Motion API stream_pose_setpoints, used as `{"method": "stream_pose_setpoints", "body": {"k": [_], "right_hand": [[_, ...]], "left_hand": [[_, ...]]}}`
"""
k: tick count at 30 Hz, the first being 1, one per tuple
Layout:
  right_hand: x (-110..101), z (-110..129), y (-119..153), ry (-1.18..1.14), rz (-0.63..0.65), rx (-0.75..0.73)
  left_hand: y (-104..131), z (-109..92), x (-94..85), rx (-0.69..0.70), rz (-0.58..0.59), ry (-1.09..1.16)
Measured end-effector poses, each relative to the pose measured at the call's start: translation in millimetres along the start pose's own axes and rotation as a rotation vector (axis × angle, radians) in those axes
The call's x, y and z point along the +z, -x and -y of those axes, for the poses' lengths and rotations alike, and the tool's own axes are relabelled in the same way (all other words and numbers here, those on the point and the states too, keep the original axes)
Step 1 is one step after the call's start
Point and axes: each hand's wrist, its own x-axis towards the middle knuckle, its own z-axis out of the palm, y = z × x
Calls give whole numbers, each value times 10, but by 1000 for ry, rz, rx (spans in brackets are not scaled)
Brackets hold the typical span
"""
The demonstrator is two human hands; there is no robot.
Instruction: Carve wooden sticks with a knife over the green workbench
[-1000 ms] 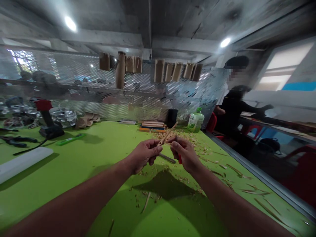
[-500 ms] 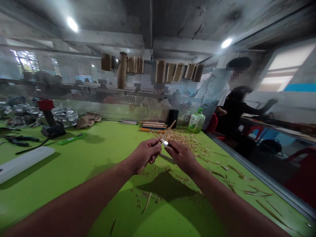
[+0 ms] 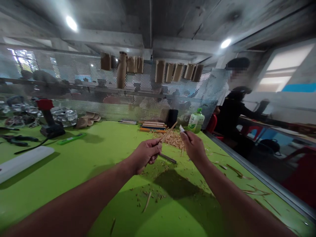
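Observation:
My left hand (image 3: 148, 153) is closed around a thin light-brown bamboo strip (image 3: 169, 131), which slants up and to the right over the table. To its right, apart from the strip, my right hand (image 3: 195, 146) is closed on a small white tool (image 3: 182, 128). Only the tool's pale end shows above the fingers, so its exact kind is hidden. Just beyond the left fingers, a dark narrow bar (image 3: 168, 158) points down to the right. Behind both hands lies a heap of wood shavings (image 3: 175, 140).
The green table (image 3: 81, 174) carries a cordless drill (image 3: 49, 118), pliers (image 3: 18, 140), a green cutter (image 3: 71, 138), a white block (image 3: 27, 161) and a green bottle (image 3: 197, 120). Loose strips (image 3: 238, 171) lie right. A perforated screen (image 3: 138, 98) stands behind; people (image 3: 232, 112) are at right.
My right hand has moved up and right, away from the bamboo strip, with the white tool still in it. My left hand stays in place. A person at right has lowered an arm.

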Motion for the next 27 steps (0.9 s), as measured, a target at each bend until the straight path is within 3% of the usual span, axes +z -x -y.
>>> {"method": "stream_pose_setpoints", "body": {"k": [2,7,9,18,25,27], "right_hand": [[-28,9,-5,-1,-21,0],[58,217,124,-51,306,-147],[102,275,173,-45,358,-168],[93,251,189,22,379,-171],[74,200,132,67,301,-135],[40,116,68,39,226,-83]], "left_hand": [[-10,19,-5,16,-8,-28],[-28,67,-9,30,-13,-53],[-30,81,-8,42,7,-27],[12,11,40,-21,15,-18],[16,-4,43,-82,34,60],[20,1,34,-94,50,76]]}}
